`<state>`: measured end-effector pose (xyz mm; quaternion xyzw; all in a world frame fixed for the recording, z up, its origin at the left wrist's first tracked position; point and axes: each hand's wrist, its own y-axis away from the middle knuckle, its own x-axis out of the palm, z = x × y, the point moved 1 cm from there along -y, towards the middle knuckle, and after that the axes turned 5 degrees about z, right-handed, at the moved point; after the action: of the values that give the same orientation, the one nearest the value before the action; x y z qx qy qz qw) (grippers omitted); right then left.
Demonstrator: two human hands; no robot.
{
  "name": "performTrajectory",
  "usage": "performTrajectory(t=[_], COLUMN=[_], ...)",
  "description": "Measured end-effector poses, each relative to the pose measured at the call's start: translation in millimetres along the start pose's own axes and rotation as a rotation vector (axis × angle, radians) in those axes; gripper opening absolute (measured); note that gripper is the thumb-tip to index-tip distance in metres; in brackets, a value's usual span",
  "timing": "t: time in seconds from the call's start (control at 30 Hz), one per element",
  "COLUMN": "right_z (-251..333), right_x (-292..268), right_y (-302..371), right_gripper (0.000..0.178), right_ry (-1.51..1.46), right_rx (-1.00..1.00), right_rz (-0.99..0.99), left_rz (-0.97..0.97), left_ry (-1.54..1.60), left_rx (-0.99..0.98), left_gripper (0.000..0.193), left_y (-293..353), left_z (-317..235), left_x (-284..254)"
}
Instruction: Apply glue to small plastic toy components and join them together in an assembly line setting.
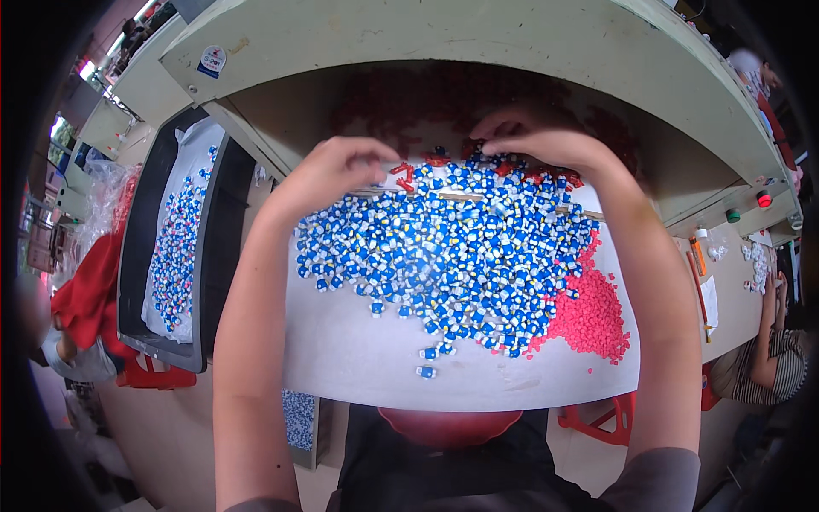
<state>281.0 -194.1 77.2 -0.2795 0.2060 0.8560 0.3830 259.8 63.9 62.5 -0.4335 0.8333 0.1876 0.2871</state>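
A big heap of small blue-and-white figure-like pieces (426, 256) with yellow bits covers the middle of the white work surface (350, 358). Small pink pieces (593, 316) form a pile at its right side. Above the heap's far left edge is my left hand (341, 171), fingers bent but apart, beside a few red pieces (403, 177). My right hand (546, 143) reaches over the far edge of the heap, thumb and forefinger spread with a gap. More red pieces (533, 175) lie below it. Nothing is visibly held in either hand.
A pale green cabinet edge (409, 38) overhangs a dark recess with red pieces in shadow. At left stands a black crate (205, 282) lined with white sheet, holding similar pieces. A red stool (452, 427) is beneath me. Another person (772, 358) sits at right.
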Motion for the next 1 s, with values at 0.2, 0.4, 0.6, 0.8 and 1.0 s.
performTrajectory(t=[0.2, 0.4, 0.6, 0.8, 1.0], right_z=[-12.8, -9.2, -5.9, -30.9, -24.7], right_x=[40.2, 8.0, 0.8, -2.8, -12.0], right_y=[-56.9, -34.2, 30.5, -2.1, 2.1], right_gripper=[0.021, 0.016, 0.020, 0.019, 0.017], right_ry=[0.593, 0.418, 0.011, 0.585, 0.628], right_rx=[-0.151, -0.112, 0.124, 0.055, 0.070], right_rz=[-0.152, -0.221, -0.068, -0.312, -0.300], left_rz=[0.131, 0.119, -0.082, 0.100, -0.125], left_ry=[-0.300, -0.289, -0.394, -0.465, -0.486], left_rx=[-0.008, -0.149, 0.126, 0.072, 0.345], left_gripper=[0.028, 0.020, 0.024, 0.026, 0.027], left_y=[-41.0, -71.3, -59.3, -88.5, -101.8], left_z=[0.4, 21.7, 4.3, -18.7, -32.4], left_x=[22.6, 13.4, 30.3, 36.8, 68.7])
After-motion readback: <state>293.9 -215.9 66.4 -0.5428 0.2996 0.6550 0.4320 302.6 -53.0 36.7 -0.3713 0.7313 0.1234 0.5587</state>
